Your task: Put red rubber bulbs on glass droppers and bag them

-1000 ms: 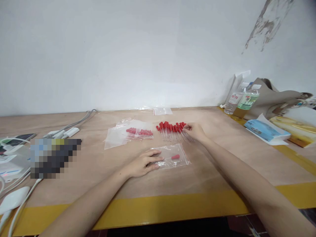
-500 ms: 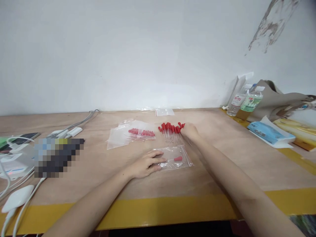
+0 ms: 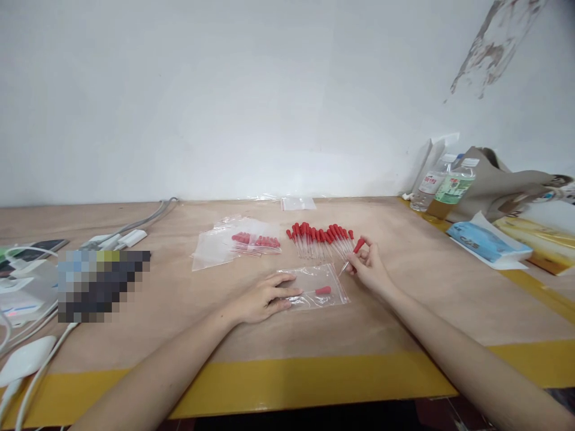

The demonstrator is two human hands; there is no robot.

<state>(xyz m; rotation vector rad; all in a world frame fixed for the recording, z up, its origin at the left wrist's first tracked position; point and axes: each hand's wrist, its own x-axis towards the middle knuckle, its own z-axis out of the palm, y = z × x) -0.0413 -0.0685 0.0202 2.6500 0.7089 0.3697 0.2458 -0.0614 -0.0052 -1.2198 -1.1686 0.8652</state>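
Observation:
My left hand [image 3: 263, 296] lies flat with fingers stretched on the left end of a clear zip bag [image 3: 330, 280] that has one red-bulbed dropper [image 3: 322, 291] inside. My right hand [image 3: 368, 266] pinches a single glass dropper with a red bulb [image 3: 358, 245] just right of the bag, its thin tip pointing down-left toward the bag's edge. Behind it a row of loose red-bulbed droppers [image 3: 318, 236] lies on the wooden table [image 3: 179, 317].
Filled and empty clear bags [image 3: 238, 242] lie to the left of the dropper row. Cables, chargers and a blurred patch [image 3: 101, 284] fill the left side. Two water bottles [image 3: 442, 185], a beige bag and a blue packet [image 3: 483, 239] stand at the right. A yellow strip runs along the table's front edge.
My right hand has drawn back from the dropper row toward me, now holding one dropper near the bag. My left hand has stayed on the bag.

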